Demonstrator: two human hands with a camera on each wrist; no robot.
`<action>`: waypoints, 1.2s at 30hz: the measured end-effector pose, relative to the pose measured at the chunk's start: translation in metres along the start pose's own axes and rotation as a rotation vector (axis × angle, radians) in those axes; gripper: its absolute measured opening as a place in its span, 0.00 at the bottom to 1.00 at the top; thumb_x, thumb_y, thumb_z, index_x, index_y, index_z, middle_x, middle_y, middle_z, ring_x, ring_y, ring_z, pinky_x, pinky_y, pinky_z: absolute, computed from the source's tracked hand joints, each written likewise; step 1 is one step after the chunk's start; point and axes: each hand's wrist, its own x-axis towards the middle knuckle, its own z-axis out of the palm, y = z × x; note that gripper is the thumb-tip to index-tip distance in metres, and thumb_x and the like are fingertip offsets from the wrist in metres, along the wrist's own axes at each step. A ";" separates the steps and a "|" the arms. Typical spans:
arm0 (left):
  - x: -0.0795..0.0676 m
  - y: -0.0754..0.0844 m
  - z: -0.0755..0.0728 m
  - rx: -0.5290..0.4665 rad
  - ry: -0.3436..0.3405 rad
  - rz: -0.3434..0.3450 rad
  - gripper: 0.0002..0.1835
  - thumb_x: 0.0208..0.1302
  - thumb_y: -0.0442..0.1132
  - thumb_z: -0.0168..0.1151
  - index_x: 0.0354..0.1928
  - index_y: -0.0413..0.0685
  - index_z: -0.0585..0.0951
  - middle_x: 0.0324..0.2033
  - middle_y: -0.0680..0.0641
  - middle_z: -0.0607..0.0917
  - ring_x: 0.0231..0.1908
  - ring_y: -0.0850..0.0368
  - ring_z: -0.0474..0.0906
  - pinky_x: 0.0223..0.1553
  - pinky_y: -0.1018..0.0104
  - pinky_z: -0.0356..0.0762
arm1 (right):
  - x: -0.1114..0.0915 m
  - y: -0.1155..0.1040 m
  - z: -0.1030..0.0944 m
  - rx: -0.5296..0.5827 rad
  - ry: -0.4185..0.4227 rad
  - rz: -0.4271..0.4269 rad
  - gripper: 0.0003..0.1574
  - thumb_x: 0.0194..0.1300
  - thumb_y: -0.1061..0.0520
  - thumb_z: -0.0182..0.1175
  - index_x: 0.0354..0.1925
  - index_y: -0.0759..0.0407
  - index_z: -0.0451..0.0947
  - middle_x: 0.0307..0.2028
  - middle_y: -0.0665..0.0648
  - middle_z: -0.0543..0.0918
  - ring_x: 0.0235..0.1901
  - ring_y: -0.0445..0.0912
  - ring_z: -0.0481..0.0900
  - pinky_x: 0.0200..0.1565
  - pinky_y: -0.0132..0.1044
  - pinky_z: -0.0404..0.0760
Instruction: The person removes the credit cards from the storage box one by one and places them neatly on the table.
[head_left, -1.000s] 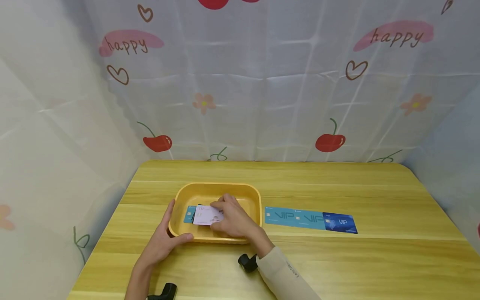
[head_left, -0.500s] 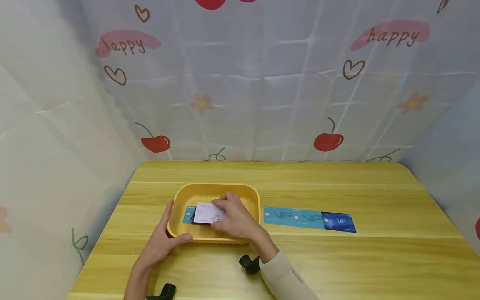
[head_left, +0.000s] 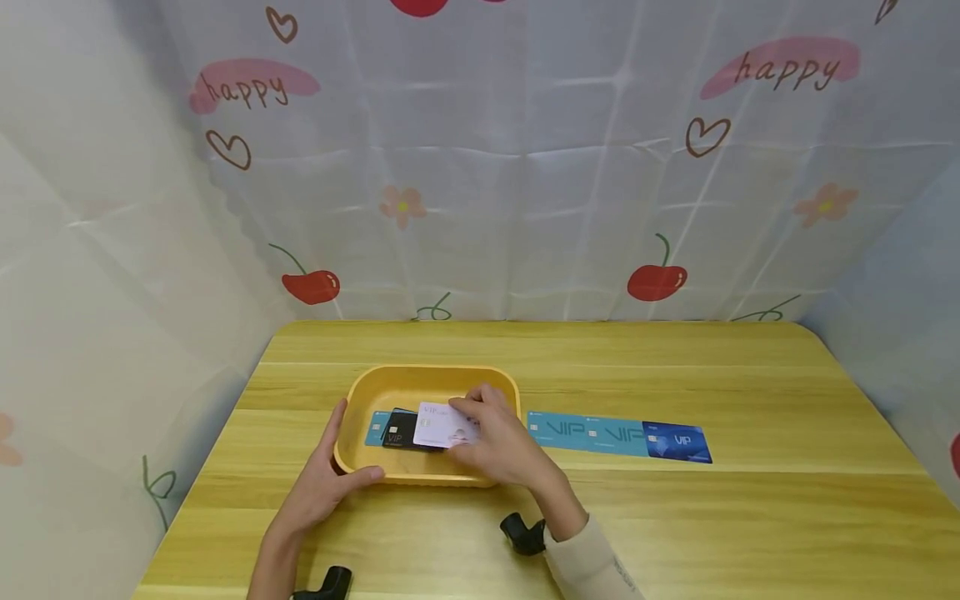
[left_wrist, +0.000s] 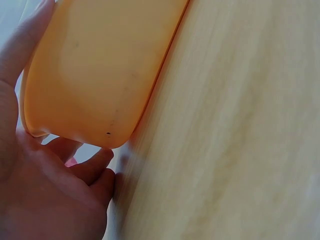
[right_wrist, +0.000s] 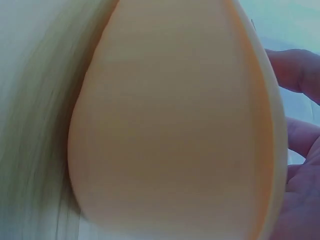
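Observation:
My right hand pinches a pale pink VIP card between thumb and fingers, over the yellow plastic basket. Beneath that card lies a black VIP card, partly covered. A teal card shows at its left edge on the basket floor. My left hand holds the basket's left end, thumb along the front rim. In the left wrist view, curled fingers touch the basket wall. The right wrist view shows mostly the basket's outer wall, with part of the right hand beyond its rim.
To the right of the basket, two teal VIP cards and a dark blue VIP card lie in a row on the wooden table. A printed curtain hangs behind the table.
My right hand has moved right with the pale pink card, first lifting it slightly. More of the black card under it now shows. The left hand stays on the basket.

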 end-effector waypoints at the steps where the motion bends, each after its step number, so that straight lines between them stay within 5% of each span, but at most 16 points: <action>1: 0.000 0.000 0.000 -0.001 -0.001 0.001 0.61 0.58 0.34 0.72 0.79 0.54 0.36 0.74 0.36 0.47 0.60 0.39 0.69 0.53 0.72 0.71 | -0.002 0.001 -0.002 0.004 0.008 -0.001 0.38 0.51 0.60 0.70 0.62 0.66 0.76 0.48 0.53 0.70 0.47 0.48 0.64 0.44 0.41 0.69; 14: 0.000 0.001 0.000 -0.016 -0.007 -0.011 0.61 0.58 0.34 0.72 0.79 0.56 0.36 0.74 0.37 0.48 0.59 0.39 0.70 0.51 0.71 0.73 | -0.017 0.012 -0.023 0.053 0.061 0.006 0.37 0.52 0.62 0.71 0.61 0.68 0.75 0.49 0.54 0.69 0.46 0.49 0.63 0.41 0.41 0.68; 36: -0.001 0.000 0.001 0.008 0.005 -0.007 0.61 0.58 0.34 0.72 0.79 0.55 0.35 0.76 0.39 0.44 0.66 0.40 0.62 0.53 0.74 0.69 | -0.057 0.043 -0.062 -0.054 0.093 0.054 0.34 0.54 0.63 0.73 0.59 0.63 0.78 0.47 0.55 0.71 0.45 0.48 0.66 0.43 0.42 0.72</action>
